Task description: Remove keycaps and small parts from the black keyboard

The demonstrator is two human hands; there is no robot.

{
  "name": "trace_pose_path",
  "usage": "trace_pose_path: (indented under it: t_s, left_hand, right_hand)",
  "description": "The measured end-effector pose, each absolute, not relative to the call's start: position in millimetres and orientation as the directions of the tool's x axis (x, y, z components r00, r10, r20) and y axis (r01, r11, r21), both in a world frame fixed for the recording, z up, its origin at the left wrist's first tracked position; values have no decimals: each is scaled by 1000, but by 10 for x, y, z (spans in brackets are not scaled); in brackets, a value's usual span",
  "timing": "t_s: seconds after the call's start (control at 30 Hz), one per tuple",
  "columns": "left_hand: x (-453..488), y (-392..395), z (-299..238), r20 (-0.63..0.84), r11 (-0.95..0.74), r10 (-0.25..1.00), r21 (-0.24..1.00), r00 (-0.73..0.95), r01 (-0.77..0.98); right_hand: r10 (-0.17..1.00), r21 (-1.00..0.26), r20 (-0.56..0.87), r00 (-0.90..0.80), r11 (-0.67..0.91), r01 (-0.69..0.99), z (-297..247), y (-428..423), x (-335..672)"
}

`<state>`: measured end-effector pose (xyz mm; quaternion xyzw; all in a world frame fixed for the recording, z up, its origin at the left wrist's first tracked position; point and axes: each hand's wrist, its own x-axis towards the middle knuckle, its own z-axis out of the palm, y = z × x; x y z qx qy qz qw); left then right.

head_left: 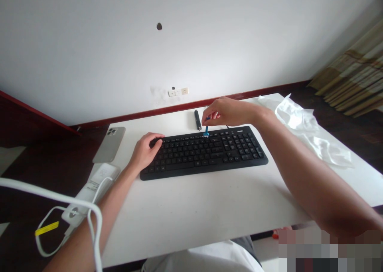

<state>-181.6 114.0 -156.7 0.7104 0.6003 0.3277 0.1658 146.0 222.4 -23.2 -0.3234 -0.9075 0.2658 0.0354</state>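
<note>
A black keyboard [191,150] with a number pad lies flat on the white table. My left hand [146,150] grips its upper left corner, thumb over the keys and fingers along the back edge. Between the fingertips of my right hand [217,112] is a small blue brush [206,131], held upright. Its pale bristles touch the keyboard's top row, a little right of the middle. A short black stick-like object [198,120] rests behind the keyboard, just left of my right hand.
At the table's left edge lie a phone [109,144] and a white power strip [89,192] with a looping cable. Crumpled clear plastic [302,120] lies on the right. Behind the white table [185,212] stands a wall with sockets [178,92].
</note>
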Motion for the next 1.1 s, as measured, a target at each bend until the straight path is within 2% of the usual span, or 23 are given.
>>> trace_pose_path:
  t_s: [0.23, 0.47, 0.73, 1.1]
  left_hand:
    - [-1815, 1142, -1575, 268, -224, 961, 624, 64, 748]
    - [-1812, 1136, -1570, 264, -219, 963, 630, 60, 745]
    - [-1817, 1141, -1577, 260, -216, 964, 640, 57, 737]
    - [-1829, 1149, -1584, 235, -195, 971, 641, 52, 742]
  right_hand:
    - [578, -597, -186, -795, 576, 559, -216, 2225, 1485]
    - [623, -546, -139, -770, 600, 584, -250, 2257, 1482]
    - [628, -520, -120, -769, 620, 588, -265, 2235, 1486]
    - [643, -414, -75, -762, 675, 610, -256, 2188, 1437]
